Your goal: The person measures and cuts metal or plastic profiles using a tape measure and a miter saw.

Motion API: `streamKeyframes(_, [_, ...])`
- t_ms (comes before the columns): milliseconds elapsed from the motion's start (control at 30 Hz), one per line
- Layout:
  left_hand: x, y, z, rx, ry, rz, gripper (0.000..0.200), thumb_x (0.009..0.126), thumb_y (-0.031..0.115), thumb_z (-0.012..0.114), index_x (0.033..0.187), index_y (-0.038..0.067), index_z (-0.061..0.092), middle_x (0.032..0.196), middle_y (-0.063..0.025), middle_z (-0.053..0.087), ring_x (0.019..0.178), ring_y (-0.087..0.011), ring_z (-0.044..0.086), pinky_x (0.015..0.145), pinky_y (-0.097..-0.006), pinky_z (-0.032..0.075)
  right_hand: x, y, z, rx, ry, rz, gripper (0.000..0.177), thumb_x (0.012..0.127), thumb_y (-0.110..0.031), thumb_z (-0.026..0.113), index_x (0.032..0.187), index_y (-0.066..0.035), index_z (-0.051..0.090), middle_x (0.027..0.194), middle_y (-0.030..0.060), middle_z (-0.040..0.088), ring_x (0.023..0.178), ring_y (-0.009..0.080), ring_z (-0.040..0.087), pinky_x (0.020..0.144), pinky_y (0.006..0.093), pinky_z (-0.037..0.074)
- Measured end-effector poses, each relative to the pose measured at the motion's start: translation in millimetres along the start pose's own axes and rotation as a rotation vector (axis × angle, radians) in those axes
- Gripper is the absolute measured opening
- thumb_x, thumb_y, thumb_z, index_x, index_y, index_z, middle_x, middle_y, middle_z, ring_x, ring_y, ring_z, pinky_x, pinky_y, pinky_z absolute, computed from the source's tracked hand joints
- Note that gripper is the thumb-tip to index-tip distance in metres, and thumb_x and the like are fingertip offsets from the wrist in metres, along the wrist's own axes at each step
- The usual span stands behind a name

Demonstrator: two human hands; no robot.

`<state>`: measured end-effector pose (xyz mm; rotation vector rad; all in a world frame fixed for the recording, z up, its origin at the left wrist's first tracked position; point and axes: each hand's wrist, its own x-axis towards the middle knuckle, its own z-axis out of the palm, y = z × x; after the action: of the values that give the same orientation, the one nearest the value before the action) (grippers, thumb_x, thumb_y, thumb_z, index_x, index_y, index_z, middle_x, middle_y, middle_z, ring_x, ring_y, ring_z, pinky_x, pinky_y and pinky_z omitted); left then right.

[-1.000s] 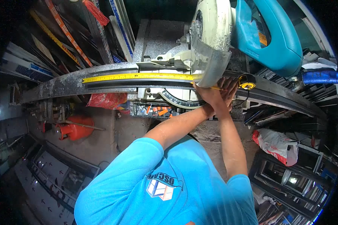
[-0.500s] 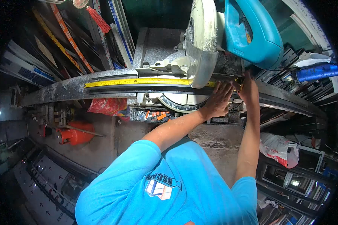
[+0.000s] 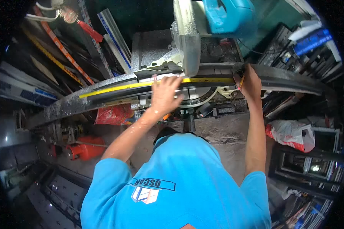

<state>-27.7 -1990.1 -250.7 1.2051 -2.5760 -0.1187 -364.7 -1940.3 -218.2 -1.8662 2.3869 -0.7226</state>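
A yellow tape measure [image 3: 114, 88] stretches along a dark metal profile [image 3: 130, 92] lying across the saw bench. My left hand [image 3: 165, 96] is over the middle of the tape, its fingers spread and slightly blurred. At the tape's right end, my right hand [image 3: 251, 84] is closed around the tape case, which is mostly hidden, and a pencil [image 3: 241, 81] shows by its fingers. The miter saw [image 3: 187, 45], with a teal handle [image 3: 227, 17], stands raised behind the profile, between my hands.
Long profiles [image 3: 65, 53] lean at the back left. A red bag [image 3: 112, 114] hangs below the bench, with a red gas cylinder [image 3: 90, 148] on the floor. At right are a white plastic bag [image 3: 290, 133] and a blue roll [image 3: 313, 42].
My left hand has moved left along the tape, away from my right hand, and its fingers have spread. The view has shifted, and the pencil now shows more clearly.
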Motion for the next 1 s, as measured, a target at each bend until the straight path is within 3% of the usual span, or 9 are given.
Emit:
streamKeyframes(133, [-25.9,-42.2,-38.2,-0.168,-0.257,-0.152,0.047,0.084,0.027,0.073,0.124,0.003,0.063,0.118,-0.0171,0.06,0.11,-0.0361,0.058,0.097,-0.0548,0.043,-34.6,-38.1,-0.8,0.244,-0.067,0.234,0.055,0.078,-0.03,0.075,0.122,-0.001,0.06,0.106,0.0259,0.068,0.098,0.0449,0.066,0.078,0.0508,0.052])
streamKeyframes(167, [-30.2,-36.8,-40.0,-0.185,-0.255,-0.143,0.047,0.084,0.027,0.073,0.124,0.003,0.063,0.118,-0.0171,0.06,0.11,-0.0361,0.058,0.097,-0.0548,0.043,-43.0,-33.3,11.5,0.121,0.023,0.028,0.057,0.076,-0.033,0.079,0.12,-0.001,0.061,0.103,0.027,0.068,0.096,0.046,0.066,0.079,0.0512,0.052])
streamKeyframes(233, [-38.5,-20.6,-41.3,-0.47,-0.096,0.108,0.049,0.083,0.025,0.074,0.124,0.001,0.063,0.118,-0.0192,0.058,0.108,-0.0368,0.056,0.098,-0.0503,0.045,-59.3,-55.8,11.7,0.116,-0.05,0.05,0.059,0.075,-0.034,0.082,0.117,0.0,0.06,0.1,0.0268,0.069,0.095,0.0467,0.066,0.079,0.0517,0.052])
streamKeyframes(367, [-46.4,4.2,-81.7,-0.706,-0.219,0.48,0.046,0.09,0.022,0.071,0.13,0.002,0.06,0.129,-0.0187,0.056,0.124,-0.0353,0.052,0.104,-0.0438,0.045,-92.0,-78.9,12.3,0.299,-0.119,0.151,0.048,0.075,-0.022,0.078,0.11,0.003,0.058,0.095,0.0242,0.068,0.089,0.0445,0.067,0.077,0.0454,0.052])
streamKeyframes(500, [-67.0,-27.8,-102.4,-1.047,-0.391,0.477,0.032,0.092,0.02,0.068,0.119,0.002,0.067,0.115,-0.014,0.066,0.109,-0.0302,0.064,0.094,-0.0398,0.051,-125.7,-76.9,10.9,0.205,-0.019,0.181,0.06,0.071,-0.03,0.08,0.118,-0.001,0.055,0.11,0.026,0.065,0.101,0.0464,0.063,0.085,0.0487,0.051])
streamKeyframes(700, [-85.8,-88.9,-102.2,-0.904,-0.236,-0.027,0.028,0.09,0.011,0.068,0.116,0.0,0.069,0.109,-0.014,0.069,0.104,-0.0266,0.066,0.093,-0.0359,0.05,-161.2,-29.2,-8.3,0.032,0.039,0.401,0.063,0.071,-0.028,0.081,0.12,-0.002,0.05,0.11,0.0251,0.063,0.1,0.0432,0.064,0.084,0.0478,0.051])
streamKeyframes(833, [-85.3,-114.8,-60.6,-0.714,-0.035,-0.05,0.035,0.086,0.013,0.072,0.119,0.002,0.067,0.12,-0.0154,0.064,0.117,-0.0313,0.058,0.102,-0.0407,0.044,-156.1,31.2,13.2,-0.214,0.076,0.304,0.064,0.07,-0.024,0.08,0.122,-0.001,0.051,0.116,0.0232,0.061,0.105,0.0445,0.062,0.087,0.0479,0.051])
streamKeyframes(967, [-65.4,-116.5,-25.4,-0.43,0.1,-0.057,0.046,0.079,0.016,0.076,0.122,0.004,0.066,0.127,-0.0159,0.059,0.122,-0.0359,0.052,0.106,-0.0448,0.041,-127.6,23.7,33.6,0.195,-0.074,0.571,0.066,0.071,-0.021,0.082,0.125,0.0,0.05,0.12,0.0231,0.058,0.114,0.0428,0.058,0.092,0.0485,0.05])
streamKeyframes(1000, [-60.5,-117.7,-13.4,-0.338,0.146,-0.061,0.05,0.075,0.018,0.078,0.122,0.006,0.067,0.127,-0.0152,0.059,0.122,-0.0371,0.051,0.107,-0.0449,0.04,-124.6,26.0,48.4,0.113,-0.049,0.449,0.069,0.073,-0.025,0.084,0.126,0.0,0.048,0.121,0.0239,0.058,0.112,0.0438,0.059,0.089,0.0489,0.051])
